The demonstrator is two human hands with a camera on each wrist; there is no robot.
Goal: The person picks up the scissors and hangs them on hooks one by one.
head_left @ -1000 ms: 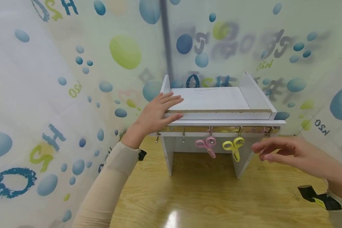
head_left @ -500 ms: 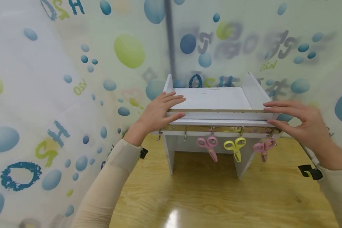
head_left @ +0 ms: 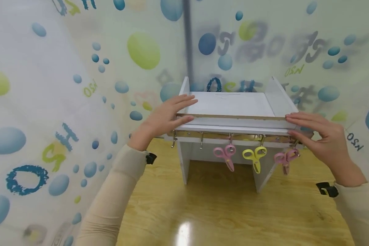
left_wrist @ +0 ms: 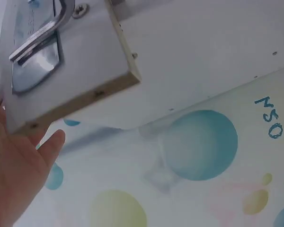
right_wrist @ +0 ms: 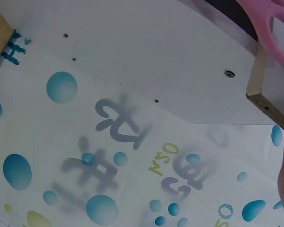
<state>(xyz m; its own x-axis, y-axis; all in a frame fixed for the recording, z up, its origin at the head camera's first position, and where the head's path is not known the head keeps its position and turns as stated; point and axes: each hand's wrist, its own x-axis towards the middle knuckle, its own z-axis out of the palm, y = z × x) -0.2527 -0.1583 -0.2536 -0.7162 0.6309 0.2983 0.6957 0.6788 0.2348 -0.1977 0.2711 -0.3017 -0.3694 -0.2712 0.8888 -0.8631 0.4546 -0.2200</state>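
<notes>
A white shelf unit (head_left: pixel 233 103) with raised side panels stands in the head view. My left hand (head_left: pixel 164 118) rests on its left end, fingers nearly straight over the top and thumb along the front. At the right end my right hand (head_left: pixel 323 136) touches the front edge with extended fingers, thumb lower on the board below. Pink scissors (head_left: pixel 228 161), yellow scissors (head_left: pixel 256 164) and pink scissors (head_left: pixel 285 159) hang from hooks under the front. The left wrist view shows a metal hook (left_wrist: pixel 38 40) close to my left hand; in the right wrist view a pink scissors handle (right_wrist: pixel 264 21) hangs near my right hand.
Two bare hooks, a left one (head_left: pixel 174 139) and another (head_left: pixel 201 141), hang at the unit's left. The unit stands on a wood-grain surface (head_left: pixel 227 215). Patterned sheets (head_left: pixel 64 102) with bubbles and letters rise behind it and on the left.
My right hand rose from beside the scissors to the unit's right end, uncovering the right pink pair. My left hand stays at the left end, shifting slightly; the head view has turned a little.
</notes>
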